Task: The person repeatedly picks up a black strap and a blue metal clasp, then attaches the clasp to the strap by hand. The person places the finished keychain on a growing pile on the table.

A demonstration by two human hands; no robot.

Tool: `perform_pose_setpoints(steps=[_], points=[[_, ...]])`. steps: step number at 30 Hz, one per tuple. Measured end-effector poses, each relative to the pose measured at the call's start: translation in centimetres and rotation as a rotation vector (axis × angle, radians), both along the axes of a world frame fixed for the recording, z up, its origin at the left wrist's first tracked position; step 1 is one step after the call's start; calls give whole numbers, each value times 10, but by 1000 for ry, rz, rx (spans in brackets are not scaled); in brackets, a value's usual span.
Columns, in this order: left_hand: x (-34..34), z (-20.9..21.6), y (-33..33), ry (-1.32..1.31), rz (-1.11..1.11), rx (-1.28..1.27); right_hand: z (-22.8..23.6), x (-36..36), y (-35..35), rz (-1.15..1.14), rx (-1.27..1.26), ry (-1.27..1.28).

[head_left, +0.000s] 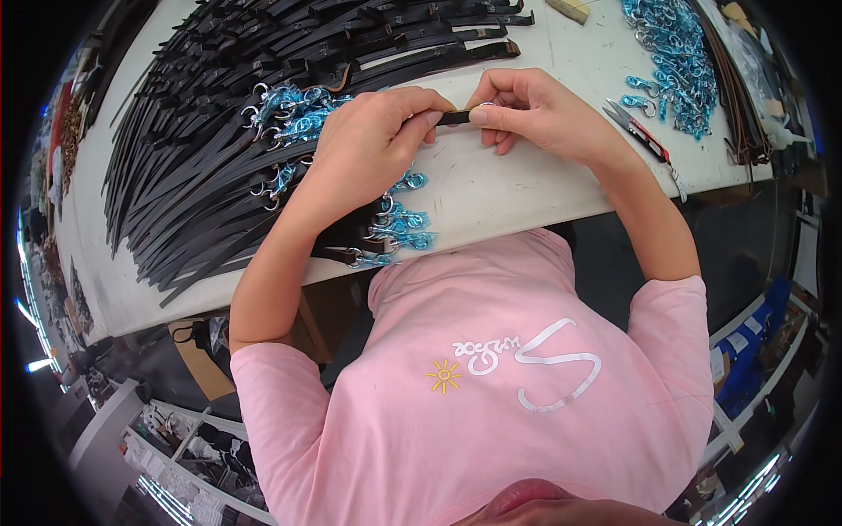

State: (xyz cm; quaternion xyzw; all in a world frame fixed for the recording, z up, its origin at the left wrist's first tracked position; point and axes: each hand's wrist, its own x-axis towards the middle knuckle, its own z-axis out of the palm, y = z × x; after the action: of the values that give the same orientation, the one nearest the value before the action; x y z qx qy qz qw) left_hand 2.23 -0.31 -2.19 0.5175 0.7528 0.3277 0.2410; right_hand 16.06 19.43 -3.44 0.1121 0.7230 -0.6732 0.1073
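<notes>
Above the white table (500, 197), a little in from its near edge, both hands are clamped on one black strap (454, 117): the left hand (373, 131) pinches it on one side, the right hand (539, 114) on the other, thumb tips close, with a short stretch bare between them. From my remote seat, a slip looks likeliest to me: the fingertips have only a narrow band to hold, so an uneven pull could twist it or spring one side loose. Beneath the left forearm, toward the table's left side, lie a heap of black straps (193, 158) and blue-wrapped clips (303, 110); I'd worry about a ring snagging if that arm drags. Toward the near right corner, scissors (645, 136) lie just beside the right forearm and reach the edge, so a careless elbow could tip them off. As for the held strap, I see it flat, dark and faintly glossy; fingers hide its ends, so I cannot tell how they are finished.
</notes>
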Motion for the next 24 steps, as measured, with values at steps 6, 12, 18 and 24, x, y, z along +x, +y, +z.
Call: perform_pose_setpoints(steps=[6, 12, 18, 24], points=[[0, 0, 0, -24, 3, -16, 0, 0, 0, 3, -3, 4], [-2, -2, 0, -39, 7, -30, 0, -1, -1, 12, 5, 0], [0, 3, 0, -54, 12, -52, 0, -1, 0, 11, 6, -1], [-1, -1, -1, -78, 14, -46, 1, -2, 0, 7, 11, -21]])
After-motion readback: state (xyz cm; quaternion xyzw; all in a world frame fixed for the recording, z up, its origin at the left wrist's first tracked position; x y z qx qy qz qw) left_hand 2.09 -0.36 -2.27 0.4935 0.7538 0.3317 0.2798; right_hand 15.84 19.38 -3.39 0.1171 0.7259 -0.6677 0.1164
